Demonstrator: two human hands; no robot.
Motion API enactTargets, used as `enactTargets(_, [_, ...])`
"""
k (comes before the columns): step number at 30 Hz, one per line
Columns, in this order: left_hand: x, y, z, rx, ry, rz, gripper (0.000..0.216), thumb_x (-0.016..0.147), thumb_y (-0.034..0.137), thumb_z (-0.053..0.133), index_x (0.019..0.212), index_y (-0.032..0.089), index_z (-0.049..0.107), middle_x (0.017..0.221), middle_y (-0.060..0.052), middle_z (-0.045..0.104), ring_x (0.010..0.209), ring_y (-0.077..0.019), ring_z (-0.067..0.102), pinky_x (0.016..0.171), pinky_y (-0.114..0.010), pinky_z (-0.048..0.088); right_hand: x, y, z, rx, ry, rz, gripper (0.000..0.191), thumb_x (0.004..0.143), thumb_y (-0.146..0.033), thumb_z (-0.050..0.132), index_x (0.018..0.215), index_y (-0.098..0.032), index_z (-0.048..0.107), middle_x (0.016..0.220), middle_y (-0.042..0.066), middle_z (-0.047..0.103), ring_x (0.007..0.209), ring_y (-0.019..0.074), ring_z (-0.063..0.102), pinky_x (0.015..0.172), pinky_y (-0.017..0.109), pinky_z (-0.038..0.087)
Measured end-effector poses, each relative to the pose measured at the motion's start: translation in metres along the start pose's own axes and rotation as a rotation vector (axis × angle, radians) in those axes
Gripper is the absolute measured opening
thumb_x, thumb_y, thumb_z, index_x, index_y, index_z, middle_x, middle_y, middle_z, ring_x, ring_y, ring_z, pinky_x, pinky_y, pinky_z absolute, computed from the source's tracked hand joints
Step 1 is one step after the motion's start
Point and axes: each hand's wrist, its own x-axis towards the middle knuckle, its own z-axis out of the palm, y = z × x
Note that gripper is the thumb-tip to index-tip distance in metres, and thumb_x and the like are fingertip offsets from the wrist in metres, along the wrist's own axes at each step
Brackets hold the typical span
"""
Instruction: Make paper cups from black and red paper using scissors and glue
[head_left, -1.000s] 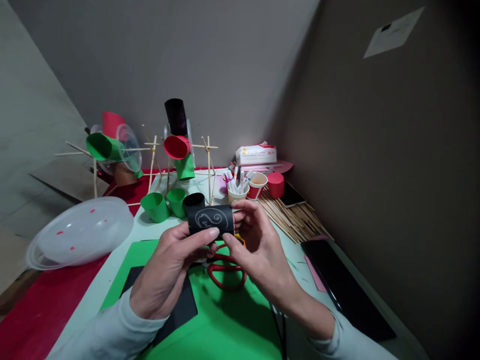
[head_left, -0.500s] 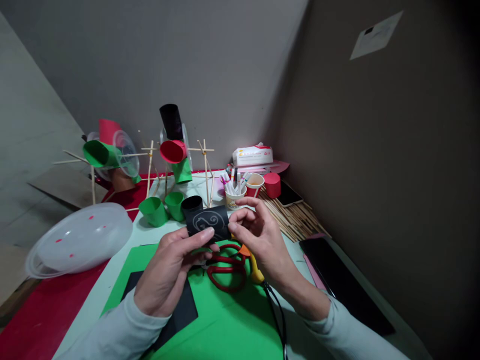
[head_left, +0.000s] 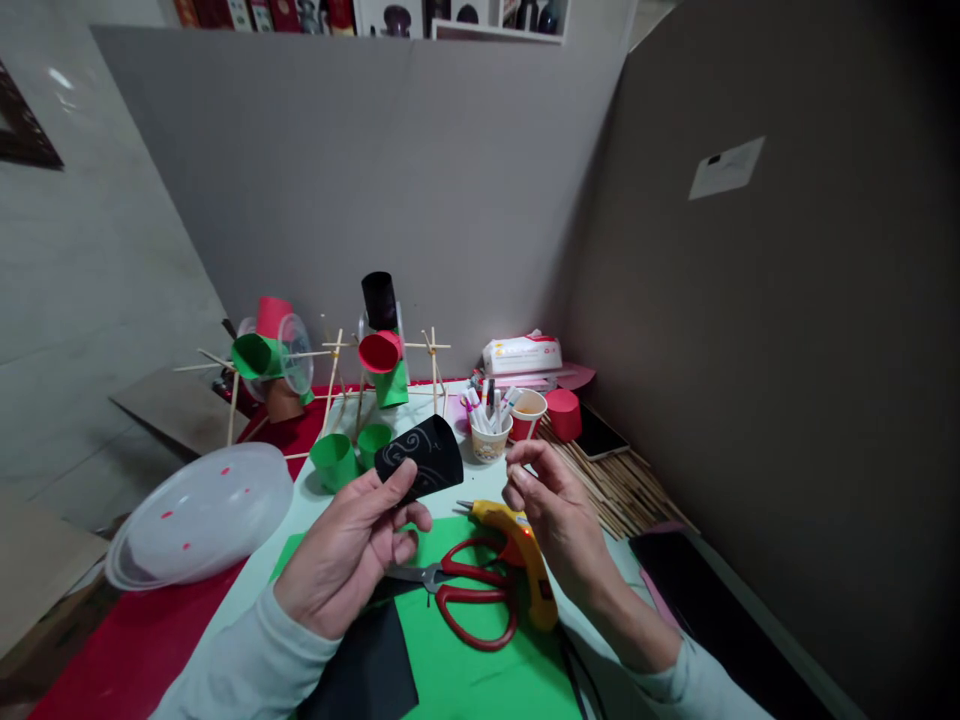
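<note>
My left hand (head_left: 360, 540) grips a black paper tube (head_left: 424, 460) with pale swirls drawn on its side, thumb on the front. The tube tilts, its right end raised. To its right, apart from the tube, is my right hand (head_left: 551, 505), with thumb and fingers pinched together; whatever is between them, if anything, is too small to make out. Below the hands lie red-handled scissors (head_left: 465, 590) and a yellow hot glue gun (head_left: 525, 550), on a green sheet (head_left: 487, 670). A black sheet (head_left: 367, 670) lies partly under my left wrist.
Two green paper cups (head_left: 334, 462) stand behind the tube. Farther back are stick frames carrying coloured tubes (head_left: 380, 350). A cup of markers (head_left: 490, 440), a red-and-white cup (head_left: 528, 412), wooden sticks (head_left: 622, 490) and a black slab (head_left: 705, 620) line the right. A translucent lid (head_left: 202, 515) lies left.
My right hand has come away from the tube and moved right. The tube now tilts up at its right end. The view has tipped upward, and the glue gun shows more fully.
</note>
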Motion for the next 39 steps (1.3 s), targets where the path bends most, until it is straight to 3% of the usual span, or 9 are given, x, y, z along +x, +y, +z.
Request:
enactTargets(4, [-0.003,0.003,0.001,-0.052,-0.009,-0.052,0.031,0.097,0.007,0.054,0.067,0.013,0.059,0.052,0.000,0.058,0.041,-0.0117,0.063,0.027,-0.014,0.040,-0.001,0.001,0.001,-0.010,-0.040,0.009,0.022,0.089,-0.043,0.066,0.086,-0.023,0.056,0.063,-0.009,0.038,0.051,0.0088,0.030,0.050,0.023,0.026])
enactTargets(7, [-0.004,0.001,0.007,-0.093,-0.020,-0.046,0.038,0.100,0.006,0.046,0.065,0.014,0.057,0.055,-0.004,0.065,0.047,-0.0129,0.069,0.043,-0.017,0.057,-0.005,0.001,0.003,-0.050,-0.050,0.015,0.024,0.093,-0.046,0.062,0.090,-0.024,0.053,0.062,-0.010,0.033,0.050,0.0093,0.026,0.048,0.022,0.023])
enactTargets(11, [-0.001,-0.005,0.013,-0.125,-0.079,-0.051,0.038,0.103,0.007,0.039,0.072,0.011,0.061,0.072,-0.013,0.077,0.065,-0.0169,0.078,0.063,-0.021,0.065,-0.011,0.000,0.007,-0.147,-0.046,-0.004,0.020,0.096,-0.043,0.062,0.100,-0.025,0.053,0.058,-0.012,0.031,0.049,0.0095,0.023,0.045,0.021,0.020])
enactTargets(16, [0.007,-0.011,0.010,-0.134,-0.223,-0.132,0.040,0.107,0.019,0.032,0.098,0.004,0.069,0.088,-0.019,0.079,0.076,-0.0219,0.080,0.073,-0.029,0.066,-0.016,-0.005,0.007,-0.271,-0.042,-0.094,0.016,0.098,-0.039,0.058,0.097,-0.023,0.056,0.065,-0.008,0.041,0.055,0.0111,0.036,0.050,0.023,0.031])
enactTargets(20, [0.016,-0.015,0.003,-0.131,-0.208,-0.170,0.047,0.108,0.026,0.027,0.100,0.007,0.069,0.069,-0.009,0.074,0.054,-0.0159,0.072,0.055,-0.026,0.062,-0.016,-0.006,0.005,-0.329,-0.100,-0.173,0.011,0.096,-0.034,0.061,0.100,-0.023,0.059,0.089,-0.001,0.055,0.082,0.0162,0.056,0.074,0.029,0.048])
enactTargets(23, [0.022,-0.017,-0.002,-0.129,-0.153,-0.187,0.048,0.109,0.028,0.027,0.095,0.009,0.068,0.055,-0.001,0.063,0.040,-0.0094,0.058,0.043,-0.019,0.050,-0.015,-0.003,0.004,-0.369,-0.153,-0.199,0.017,0.093,-0.030,0.064,0.109,-0.024,0.059,0.110,0.004,0.061,0.105,0.0210,0.060,0.094,0.036,0.050])
enactTargets(29, [0.025,-0.031,-0.007,-0.106,-0.111,-0.277,0.047,0.108,0.033,0.029,0.088,0.011,0.065,0.056,0.000,0.060,0.035,-0.0072,0.049,0.034,-0.016,0.037,-0.021,0.001,0.012,-0.467,-0.232,-0.172,0.084,0.076,-0.033,0.087,0.146,-0.030,0.041,0.149,0.012,0.052,0.138,0.0296,0.048,0.112,0.050,0.042])
enactTargets(32, [0.024,-0.039,-0.005,-0.091,-0.151,-0.368,0.050,0.108,0.038,0.027,0.092,0.011,0.065,0.057,-0.004,0.063,0.034,-0.0090,0.051,0.030,-0.015,0.033,-0.026,0.001,0.016,-0.550,-0.258,-0.187,0.098,0.074,-0.031,0.090,0.153,-0.029,0.032,0.149,0.013,0.052,0.139,0.0287,0.048,0.115,0.050,0.040])
enactTargets(39, [0.021,-0.042,-0.003,-0.101,-0.218,-0.452,0.055,0.107,0.042,0.024,0.101,0.008,0.067,0.056,-0.006,0.063,0.034,-0.0113,0.055,0.025,-0.015,0.029,-0.024,0.001,0.012,-0.556,-0.258,-0.234,0.085,0.081,-0.033,0.084,0.150,-0.028,0.035,0.138,0.012,0.061,0.125,0.0248,0.062,0.105,0.042,0.050])
